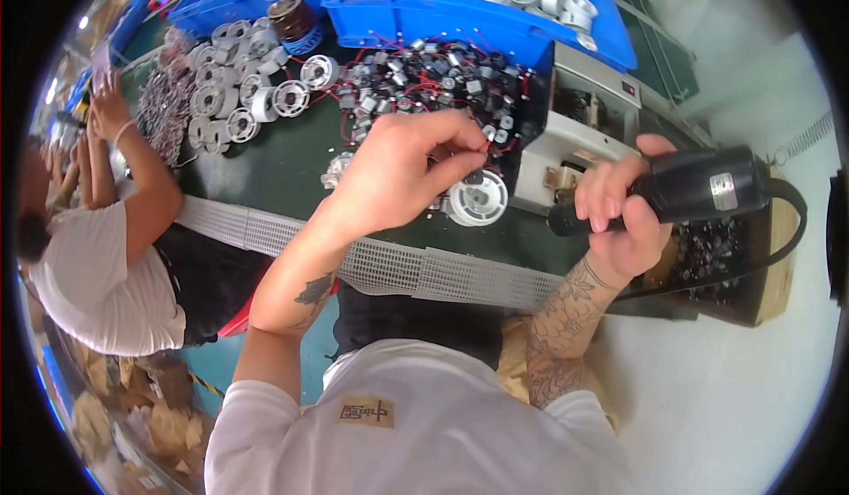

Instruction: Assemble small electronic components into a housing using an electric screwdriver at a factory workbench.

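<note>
My right hand (624, 208) is wrapped round a black electric screwdriver (699, 186), which lies almost level with its tip end pointing left. My left hand (389, 172) has thumb and forefinger pinched together just above a white round plastic housing (478, 200) on the bench. Whatever sits between those fingertips is too small to make out. Behind the left hand spreads a heap of small motors (416, 79) with red wires. Between my hands stands a grey metal box-like machine (575, 133), close to the right hand.
White ring-shaped housings (256, 102) lie on the green bench (274, 181) at left, near a brown jar (294, 22). A blue bin (371, 13) of white parts stands behind. The screwdriver's cable (800, 230) loops at right, by a box of small dark parts (707, 256). A co-worker (106, 274) sits left.
</note>
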`<state>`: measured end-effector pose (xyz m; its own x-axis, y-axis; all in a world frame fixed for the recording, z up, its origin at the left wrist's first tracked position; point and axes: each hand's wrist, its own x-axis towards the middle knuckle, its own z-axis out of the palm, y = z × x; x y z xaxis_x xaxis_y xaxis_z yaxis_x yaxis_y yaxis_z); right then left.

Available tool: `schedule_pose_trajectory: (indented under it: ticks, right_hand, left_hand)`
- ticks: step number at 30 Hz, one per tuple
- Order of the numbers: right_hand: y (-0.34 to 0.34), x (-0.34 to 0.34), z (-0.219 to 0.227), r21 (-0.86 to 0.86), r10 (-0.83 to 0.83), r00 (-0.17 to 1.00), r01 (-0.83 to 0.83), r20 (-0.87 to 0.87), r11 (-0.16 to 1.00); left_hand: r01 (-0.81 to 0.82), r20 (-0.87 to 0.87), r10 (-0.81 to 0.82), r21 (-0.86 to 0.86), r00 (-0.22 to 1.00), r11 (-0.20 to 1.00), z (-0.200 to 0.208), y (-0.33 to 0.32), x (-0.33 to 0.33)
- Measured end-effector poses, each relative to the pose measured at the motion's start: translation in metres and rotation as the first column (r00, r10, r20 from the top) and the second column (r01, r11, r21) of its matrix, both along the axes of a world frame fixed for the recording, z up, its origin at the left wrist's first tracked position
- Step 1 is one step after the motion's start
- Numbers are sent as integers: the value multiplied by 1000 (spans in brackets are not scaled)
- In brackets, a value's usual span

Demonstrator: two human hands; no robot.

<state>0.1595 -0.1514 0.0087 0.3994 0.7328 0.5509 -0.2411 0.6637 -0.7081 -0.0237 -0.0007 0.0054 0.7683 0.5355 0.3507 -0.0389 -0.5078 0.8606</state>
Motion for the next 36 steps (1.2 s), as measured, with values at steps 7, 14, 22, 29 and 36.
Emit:
schedule_pose_trajectory:
  ticks: [7, 14, 22, 29, 36]
  right_hand:
    - [-12, 0, 11, 36, -133, 990, 132, 44, 991]
    - [-13, 2, 10, 41, -411, 909, 409, 65, 911]
    - [-10, 4, 4, 5, -488, 864, 491, 120, 871]
    - [-9, 3, 2, 11, -443, 893, 444, 85, 896]
    - [-13, -1, 10, -62, -168, 959, 187, 228, 980]
  left_hand:
    - [128, -55, -117, 279, 992, 952, -22, -20, 20]
    - [141, -37, -137, 360, 990, 922, -25, -19, 19]
    - [187, 39, -201, 231, 979, 955, -35, -9, 19]
    - [199, 8, -201, 109, 980, 974, -31, -9, 15]
    - [203, 16, -208, 154, 978, 967, -38, -2, 18]
